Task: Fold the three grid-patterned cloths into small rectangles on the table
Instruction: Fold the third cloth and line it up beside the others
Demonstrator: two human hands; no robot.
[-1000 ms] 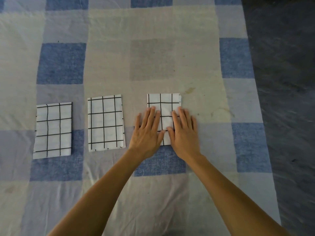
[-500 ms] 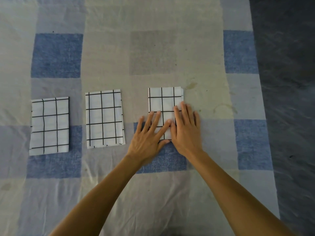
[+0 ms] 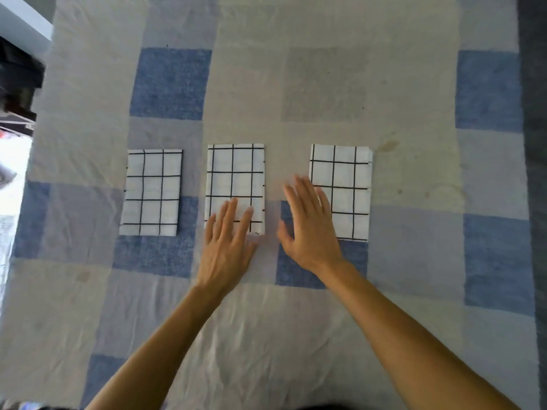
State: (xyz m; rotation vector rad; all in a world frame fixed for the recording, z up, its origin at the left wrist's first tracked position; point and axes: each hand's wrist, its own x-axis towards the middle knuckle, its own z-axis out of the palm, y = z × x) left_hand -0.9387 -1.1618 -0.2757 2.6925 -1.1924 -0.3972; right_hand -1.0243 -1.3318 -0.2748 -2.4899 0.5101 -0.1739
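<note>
Three white cloths with black grid lines lie folded as small rectangles in a row on the table. The left cloth [image 3: 151, 192] lies untouched. My left hand [image 3: 229, 241] is flat and empty, its fingertips over the near right corner of the middle cloth [image 3: 235, 179]. My right hand [image 3: 310, 229], blurred, fingers spread and empty, hovers over the gap between the middle cloth and the right cloth [image 3: 344, 184], covering that cloth's near left edge.
A blue, grey and cream checked tablecloth [image 3: 296, 84] covers the table. Its right edge meets a dark grey surface [image 3: 535, 173]. Past the left edge are dark objects [image 3: 17, 81] and a bright area.
Both hands have left the right cloth and moved left; my left hand now reaches the middle cloth. The view has shifted, so the cloths appear further right.
</note>
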